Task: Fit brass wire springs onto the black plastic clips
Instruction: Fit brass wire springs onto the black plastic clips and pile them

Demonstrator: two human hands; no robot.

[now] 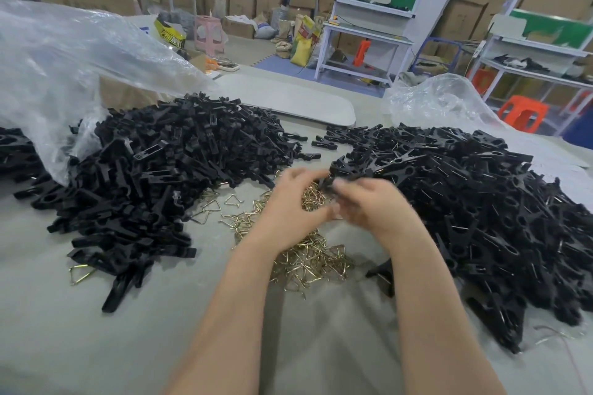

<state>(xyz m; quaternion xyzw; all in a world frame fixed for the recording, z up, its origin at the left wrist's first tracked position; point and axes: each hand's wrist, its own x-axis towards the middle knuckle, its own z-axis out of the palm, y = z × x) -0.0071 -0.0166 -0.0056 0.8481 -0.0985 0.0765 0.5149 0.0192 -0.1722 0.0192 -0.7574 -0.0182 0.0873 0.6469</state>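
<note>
Fitting in progress — left hand and right hand both pinch one black clip above the brass springs. Next move, by judgement: seat a spring squarely.

right hand motion-blurred, its grip on the half-hidden black clip unclear

One head-worn camera faces forward and down. It sits near the left hand and right hand.

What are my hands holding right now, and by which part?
The left hand and right hand pinch one black clip between them; blur hides which part.
</note>
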